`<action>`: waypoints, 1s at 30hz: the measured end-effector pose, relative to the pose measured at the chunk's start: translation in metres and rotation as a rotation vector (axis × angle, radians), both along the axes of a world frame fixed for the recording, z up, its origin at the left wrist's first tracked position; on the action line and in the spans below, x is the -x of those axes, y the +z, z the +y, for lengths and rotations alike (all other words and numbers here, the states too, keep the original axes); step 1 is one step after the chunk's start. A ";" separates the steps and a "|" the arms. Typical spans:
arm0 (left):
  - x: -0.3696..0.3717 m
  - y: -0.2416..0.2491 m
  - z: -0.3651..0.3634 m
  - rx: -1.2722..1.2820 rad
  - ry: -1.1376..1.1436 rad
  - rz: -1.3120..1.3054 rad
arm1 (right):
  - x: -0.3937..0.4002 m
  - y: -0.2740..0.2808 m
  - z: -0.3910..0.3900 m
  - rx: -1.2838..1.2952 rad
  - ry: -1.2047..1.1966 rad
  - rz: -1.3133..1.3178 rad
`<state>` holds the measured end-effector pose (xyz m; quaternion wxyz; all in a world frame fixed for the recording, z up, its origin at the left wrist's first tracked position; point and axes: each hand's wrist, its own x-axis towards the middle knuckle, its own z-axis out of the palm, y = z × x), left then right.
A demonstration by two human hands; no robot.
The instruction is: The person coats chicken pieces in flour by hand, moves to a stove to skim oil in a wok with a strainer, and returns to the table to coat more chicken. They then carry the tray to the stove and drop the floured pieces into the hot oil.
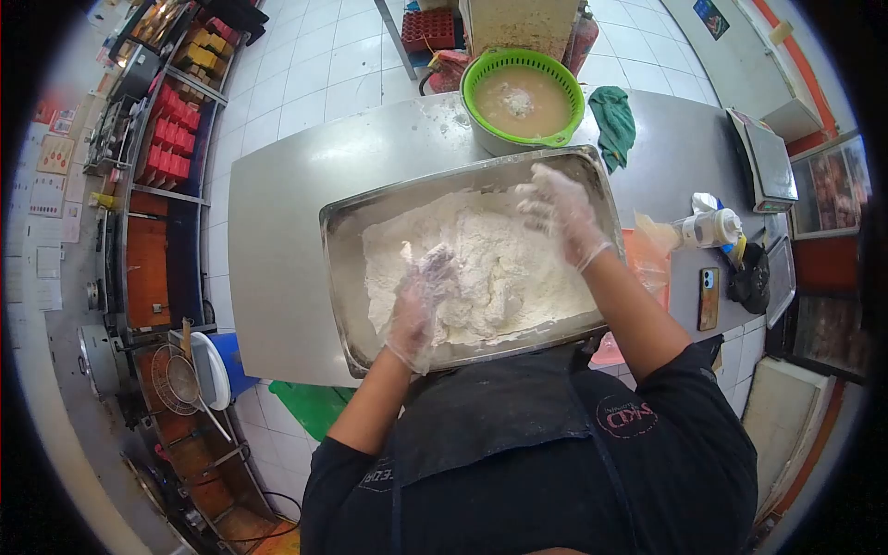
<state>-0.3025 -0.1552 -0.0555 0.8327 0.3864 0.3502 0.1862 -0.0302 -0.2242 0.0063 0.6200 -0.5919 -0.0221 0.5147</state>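
Note:
A deep metal tray (335, 268) holds a bed of white flour (546, 277). Flour-coated lumps (486, 301) lie heaped in its middle; what is under the coating cannot be made out. My left hand (421, 301), in a clear plastic glove, is at the left side of the heap, its floury fingers extended and touching the flour. Over the right part of the tray is my right hand (562, 215), also gloved, with its caked fingers spread and nothing held in them.
Behind the tray, a green basket (575, 102) sits in a tub of cloudy liquid. A green cloth (612, 125), a capped bottle (712, 228), a phone (709, 298) and a scale (763, 162) are to the right on the steel table (277, 240).

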 end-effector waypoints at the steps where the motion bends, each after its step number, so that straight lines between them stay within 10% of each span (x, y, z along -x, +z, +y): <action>1: 0.004 -0.001 0.000 0.051 0.017 -0.012 | -0.011 -0.001 0.001 0.003 0.000 -0.001; 12: 0.010 -0.011 -0.009 0.182 0.090 -0.026 | -0.072 -0.012 0.021 -0.223 -0.198 0.214; 15: 0.014 -0.021 -0.011 -0.327 -0.088 -0.016 | -0.095 -0.021 0.024 -0.212 -0.301 0.438; 18: 0.009 -0.007 -0.009 0.157 0.076 -0.034 | -0.107 -0.024 0.027 -0.260 -0.227 0.507; 30: 0.027 -0.012 0.001 0.088 0.112 0.048 | -0.057 -0.009 0.002 -0.119 -0.133 0.078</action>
